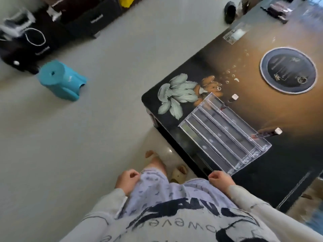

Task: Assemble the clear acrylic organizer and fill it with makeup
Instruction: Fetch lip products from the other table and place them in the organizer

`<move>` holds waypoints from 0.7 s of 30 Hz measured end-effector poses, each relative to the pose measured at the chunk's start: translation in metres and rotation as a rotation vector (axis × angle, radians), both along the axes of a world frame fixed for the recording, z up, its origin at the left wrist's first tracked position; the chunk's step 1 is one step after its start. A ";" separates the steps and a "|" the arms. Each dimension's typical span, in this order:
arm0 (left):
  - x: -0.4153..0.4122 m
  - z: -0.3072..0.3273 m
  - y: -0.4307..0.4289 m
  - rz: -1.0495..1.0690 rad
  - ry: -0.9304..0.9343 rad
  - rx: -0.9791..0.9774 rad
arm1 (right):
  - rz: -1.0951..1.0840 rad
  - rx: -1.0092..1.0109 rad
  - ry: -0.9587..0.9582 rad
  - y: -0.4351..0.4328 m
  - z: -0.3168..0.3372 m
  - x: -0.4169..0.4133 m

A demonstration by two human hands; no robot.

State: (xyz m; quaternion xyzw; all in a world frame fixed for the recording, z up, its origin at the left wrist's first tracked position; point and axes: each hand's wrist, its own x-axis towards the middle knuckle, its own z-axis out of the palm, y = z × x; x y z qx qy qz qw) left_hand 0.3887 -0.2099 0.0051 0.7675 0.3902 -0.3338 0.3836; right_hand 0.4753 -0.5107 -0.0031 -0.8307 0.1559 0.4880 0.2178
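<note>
Lying on table, organizer; right hand just beside.

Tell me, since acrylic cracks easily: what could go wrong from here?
The organizer sits close to the edge of the table, just beyond the right hand; a knock might send it to the floor. The two white-capped tubes stick out of its back row and could tip out.

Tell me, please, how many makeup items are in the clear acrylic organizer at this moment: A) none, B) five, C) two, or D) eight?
C: only a near tube and a far tube, both white-capped, stand in the rear row of the organizer; its other rows hold nothing.
</note>
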 end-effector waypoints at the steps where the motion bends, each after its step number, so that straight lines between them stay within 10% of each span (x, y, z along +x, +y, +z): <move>1: -0.011 -0.001 0.003 0.074 0.005 0.014 | 0.054 0.011 -0.020 0.010 0.000 0.006; 12: -0.089 -0.011 0.057 0.521 0.100 -0.003 | 0.447 0.106 -0.089 0.133 0.006 0.062; 21: -0.055 0.007 0.199 0.479 0.079 -0.023 | 0.310 0.020 -0.073 0.243 -0.011 0.078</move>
